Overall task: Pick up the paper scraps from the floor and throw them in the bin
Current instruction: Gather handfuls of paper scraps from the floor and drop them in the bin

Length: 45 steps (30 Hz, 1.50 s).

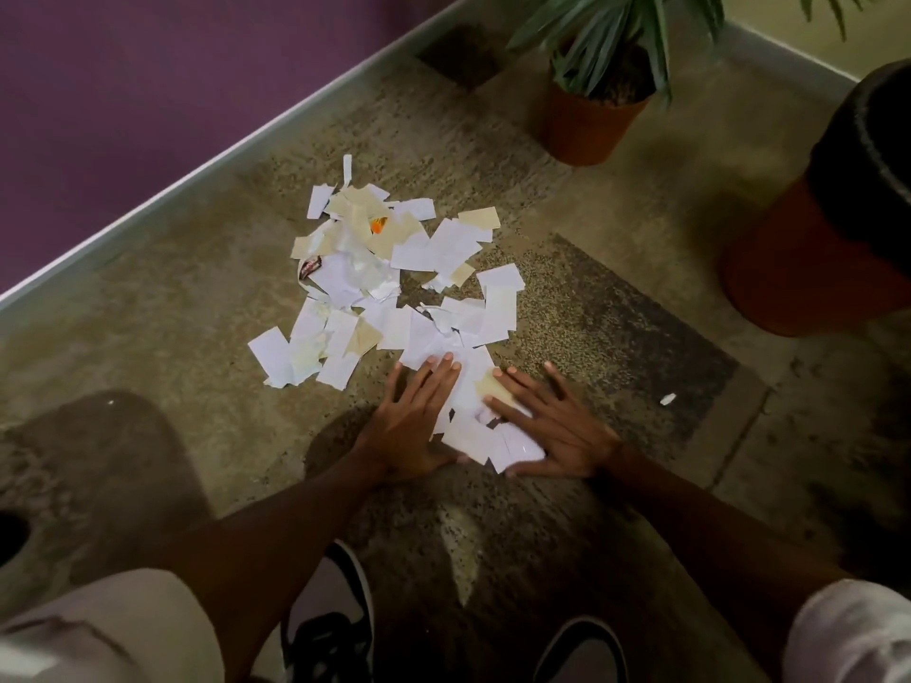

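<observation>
A heap of white and cream paper scraps (394,283) lies spread on the speckled floor, with an orange bit and a dark wrapper among them. My left hand (414,416) and my right hand (547,426) rest flat on the floor, fingers spread, at either side of the nearest clump of scraps (480,431). Both palms press against that clump's edges; neither hand has closed around paper. One small scrap (668,399) lies alone to the right. The red bin with a black liner (833,229) stands at the right edge.
A potted plant in an orange pot (586,120) stands beyond the heap. A purple wall with a pale skirting (197,175) runs diagonally at the left. My knees and black-and-white shoes (330,628) fill the bottom of the view.
</observation>
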Each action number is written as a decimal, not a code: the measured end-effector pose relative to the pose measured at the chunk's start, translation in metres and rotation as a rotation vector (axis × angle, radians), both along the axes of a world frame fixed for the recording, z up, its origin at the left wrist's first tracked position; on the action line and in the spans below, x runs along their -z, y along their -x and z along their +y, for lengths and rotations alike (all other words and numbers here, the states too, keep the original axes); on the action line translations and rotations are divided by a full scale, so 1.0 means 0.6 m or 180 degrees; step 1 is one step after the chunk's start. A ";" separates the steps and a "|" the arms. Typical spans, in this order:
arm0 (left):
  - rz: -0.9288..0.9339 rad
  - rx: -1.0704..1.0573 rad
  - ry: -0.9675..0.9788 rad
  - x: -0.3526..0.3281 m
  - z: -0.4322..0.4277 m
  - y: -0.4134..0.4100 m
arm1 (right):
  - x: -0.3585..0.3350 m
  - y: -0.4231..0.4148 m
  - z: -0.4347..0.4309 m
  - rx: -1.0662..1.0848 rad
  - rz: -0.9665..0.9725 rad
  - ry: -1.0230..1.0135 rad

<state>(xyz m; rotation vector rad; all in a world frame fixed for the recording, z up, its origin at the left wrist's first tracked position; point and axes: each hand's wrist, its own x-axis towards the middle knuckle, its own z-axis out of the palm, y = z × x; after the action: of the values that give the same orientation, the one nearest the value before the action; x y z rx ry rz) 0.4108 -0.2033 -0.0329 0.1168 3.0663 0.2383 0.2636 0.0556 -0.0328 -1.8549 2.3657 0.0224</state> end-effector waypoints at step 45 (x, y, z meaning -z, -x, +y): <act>-0.0729 -0.0965 -0.0417 -0.054 -0.077 0.148 | -0.062 0.095 -0.268 0.2114 -0.1023 -0.0974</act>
<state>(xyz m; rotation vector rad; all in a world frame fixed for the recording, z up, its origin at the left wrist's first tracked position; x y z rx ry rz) 0.3222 -0.2498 -0.0007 -0.3472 2.8259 0.4348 0.2068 -0.1055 0.0043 -0.8166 2.4426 0.0150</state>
